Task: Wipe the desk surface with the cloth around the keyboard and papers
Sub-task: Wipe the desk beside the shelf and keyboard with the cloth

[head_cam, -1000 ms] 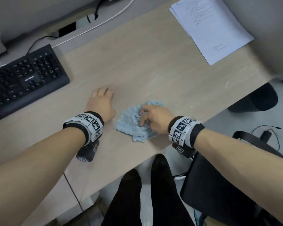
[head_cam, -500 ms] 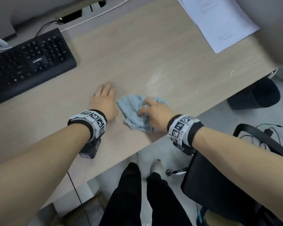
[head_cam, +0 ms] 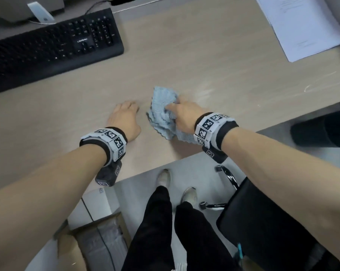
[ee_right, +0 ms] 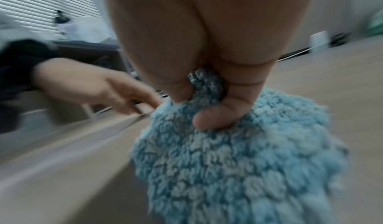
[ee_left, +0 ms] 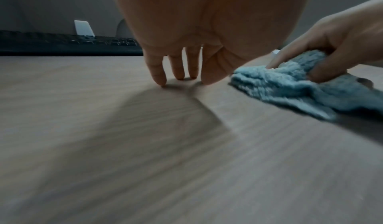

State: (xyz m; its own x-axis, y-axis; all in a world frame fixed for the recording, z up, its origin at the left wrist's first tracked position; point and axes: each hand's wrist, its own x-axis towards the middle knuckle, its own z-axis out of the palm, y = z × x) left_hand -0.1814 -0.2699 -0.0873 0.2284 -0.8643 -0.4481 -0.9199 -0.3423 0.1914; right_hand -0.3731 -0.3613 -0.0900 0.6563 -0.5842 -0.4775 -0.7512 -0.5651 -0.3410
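Desk [head_cam: 184, 61]: cloth [head_cam: 161, 116] now bunched taller and closer to the left hand [head_cam: 125, 119] than a second ago, when it lay flatter under the palm. Keyboard [head_cam: 47, 49] far left, papers [head_cam: 302, 24] far right – cloth sits between them near the front edge. Right hand [head_cam: 184, 119] clenched on the cloth; the right wrist view shows thumb [ee_right: 219, 114] and fingers pinching a fold, hidden from the head view. Left wrist view – left hand's fingertips [ee_left: 160, 78] touch the desk, loosely bent, holding nothing.
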